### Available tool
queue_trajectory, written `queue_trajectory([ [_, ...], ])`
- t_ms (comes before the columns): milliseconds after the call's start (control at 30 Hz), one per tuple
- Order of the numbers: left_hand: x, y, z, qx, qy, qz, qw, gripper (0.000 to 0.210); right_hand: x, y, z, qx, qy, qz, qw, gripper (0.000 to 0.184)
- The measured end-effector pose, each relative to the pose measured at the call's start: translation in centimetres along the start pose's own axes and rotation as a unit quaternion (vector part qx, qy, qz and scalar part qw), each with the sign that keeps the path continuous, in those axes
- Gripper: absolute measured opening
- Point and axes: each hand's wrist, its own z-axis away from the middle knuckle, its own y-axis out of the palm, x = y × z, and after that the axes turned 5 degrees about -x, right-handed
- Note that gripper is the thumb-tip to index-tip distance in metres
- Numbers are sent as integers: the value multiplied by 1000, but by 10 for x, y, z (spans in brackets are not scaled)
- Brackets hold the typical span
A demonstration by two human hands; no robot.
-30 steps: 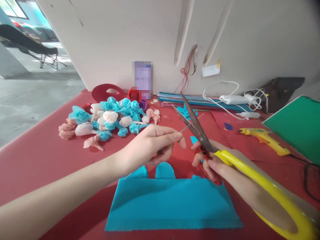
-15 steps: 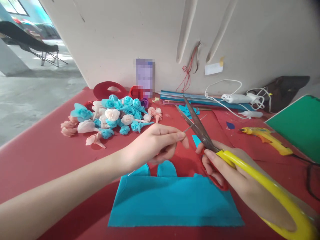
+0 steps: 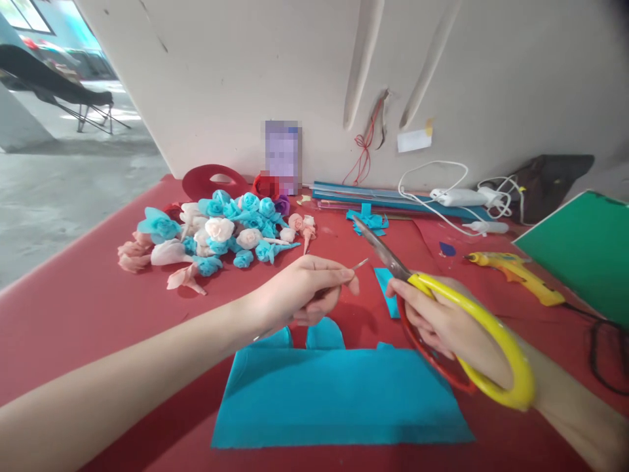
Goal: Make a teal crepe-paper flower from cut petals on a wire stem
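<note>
My left hand pinches a thin piece of wire, and a short end sticks out past the fingertips. Opposite it, my right hand grips large scissors with one yellow and one red handle loop. Their blades are together and point up and left, a small gap from the wire. Below both hands lies a folded blue crepe paper sheet. Rounded blue pieces show at its far edge. A narrow blue strip rests beside my right fingers.
Blue, white and pink paper roses are heaped at the left. Blue scraps lie beyond the scissors. A yellow glue gun and a green board are at the right. A white power adapter with cables sits by the wall.
The scissor blades have gone from open around the wire to closed. The wire's protruding end is now shorter. My right hand has turned, swinging the yellow handle up toward the red one.
</note>
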Motion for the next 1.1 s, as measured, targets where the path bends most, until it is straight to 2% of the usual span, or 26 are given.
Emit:
queue_trajectory([
  [100, 0, 1, 0, -2, -2, -6, 1000, 25, 1, -12, -9, 5, 10, 66, 998, 45],
  [233, -3, 2, -1, -1, -16, -15, 1000, 25, -6, -33, -14, -11, -24, 183, 983, 45],
  [333, -2, 2, -1, 1, -4, -5, 1000, 25, -18, -51, -17, -7, -54, 333, 942, 39],
  [400, -1, 2, -1, -10, 19, 3, 1000, 25, -27, -60, -20, 4, -49, 405, 913, 34],
  [500, 0, 6, 1, -27, 45, 12, 999, 25, -35, -70, -26, 9, -23, 441, 897, 22],
  [600, -1, 10, 2, -44, 92, 17, 995, 26, -29, -71, -24, -12, -40, 453, 891, 13],
  [667, -1, 12, 2, -67, 142, 9, 987, 27, -16, -63, -18, -41, -74, 438, 895, 16],
  [733, 1, 14, 1, -89, 189, -2, 978, 28, -1, -47, -7, -57, -127, 386, 912, 28],
  [767, 2, 15, 1, -96, 204, -9, 974, 28, 6, -37, -1, -51, -168, 345, 922, 32],
  [800, 4, 15, 1, -100, 217, -15, 971, 27, 12, -26, 5, -19, -218, 226, 949, 32],
  [833, 6, 16, 2, -102, 225, -21, 969, 27, 16, -15, 11, 27, -225, 123, 966, 31],
  [867, 9, 17, 2, -103, 232, -25, 967, 27, 19, -6, 17, 65, -220, 56, 972, 31],
  [933, 14, 20, 4, -89, 238, -22, 967, 26, 21, 10, 24, 104, -208, -40, 972, 29],
  [1033, 19, 26, 8, -35, 230, 2, 973, 25, 18, 23, 26, 113, -185, -141, 966, 29],
  [1100, 21, 30, 10, -11, 226, 7, 974, 26, 15, 26, 25, 85, -179, -179, 964, 31],
])
